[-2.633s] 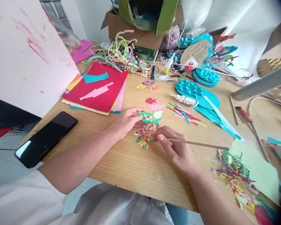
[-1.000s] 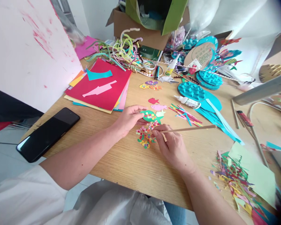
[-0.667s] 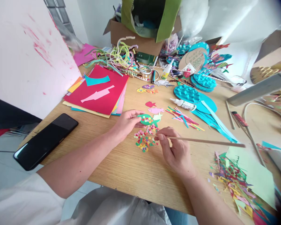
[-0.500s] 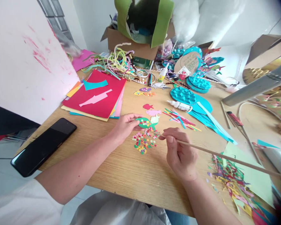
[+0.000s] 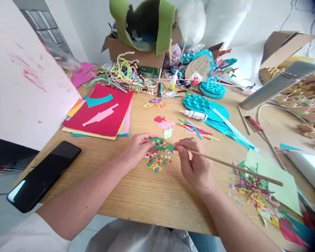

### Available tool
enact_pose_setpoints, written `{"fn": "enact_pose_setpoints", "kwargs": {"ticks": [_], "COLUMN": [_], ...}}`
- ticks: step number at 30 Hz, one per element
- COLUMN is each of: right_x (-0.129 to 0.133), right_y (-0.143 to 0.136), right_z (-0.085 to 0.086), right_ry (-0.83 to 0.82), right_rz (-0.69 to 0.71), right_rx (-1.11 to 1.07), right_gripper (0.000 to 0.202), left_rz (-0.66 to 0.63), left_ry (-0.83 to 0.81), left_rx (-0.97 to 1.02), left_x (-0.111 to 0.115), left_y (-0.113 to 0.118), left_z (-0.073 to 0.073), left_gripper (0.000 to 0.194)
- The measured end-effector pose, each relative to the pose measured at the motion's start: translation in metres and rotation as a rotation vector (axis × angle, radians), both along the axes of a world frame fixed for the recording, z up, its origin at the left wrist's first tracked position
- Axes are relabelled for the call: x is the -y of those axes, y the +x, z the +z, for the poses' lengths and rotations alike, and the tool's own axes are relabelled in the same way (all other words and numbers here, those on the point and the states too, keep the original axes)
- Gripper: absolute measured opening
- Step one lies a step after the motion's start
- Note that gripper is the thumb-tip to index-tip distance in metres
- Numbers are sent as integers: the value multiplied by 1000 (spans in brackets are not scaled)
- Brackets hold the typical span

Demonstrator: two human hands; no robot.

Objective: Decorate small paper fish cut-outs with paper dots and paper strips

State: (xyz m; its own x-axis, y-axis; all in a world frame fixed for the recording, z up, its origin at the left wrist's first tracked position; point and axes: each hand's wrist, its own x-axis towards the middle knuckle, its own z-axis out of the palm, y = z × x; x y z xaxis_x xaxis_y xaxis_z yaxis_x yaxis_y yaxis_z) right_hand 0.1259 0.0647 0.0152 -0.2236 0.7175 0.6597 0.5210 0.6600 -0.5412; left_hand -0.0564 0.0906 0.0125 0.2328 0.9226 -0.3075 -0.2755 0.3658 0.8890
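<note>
Seemingly dotted green paper fish, flat, pinched

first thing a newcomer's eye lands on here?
Mid-table, the left hand pinches a green paper fish over a heap of confetti dots, while the right hand holds a thin wooden stick with its tip at the fish. Next comes the red paper stack at left, with the black phone near the table's edge.
</note>
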Motion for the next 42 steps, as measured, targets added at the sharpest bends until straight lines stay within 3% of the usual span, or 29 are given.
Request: {"fn": "enact_pose_setpoints", "kwargs": {"ticks": [42], "right_x": [0], "right_y": [-2], "right_z": [1], "right_ry": [85], "right_rz": [28], "right_rx": [111], "right_gripper": [15], "left_rz": [-32], "left_ry": [31], "left_rx": [46], "left_x": [0], "left_y": [0], "left_z": [-4], "left_gripper": [24]}}
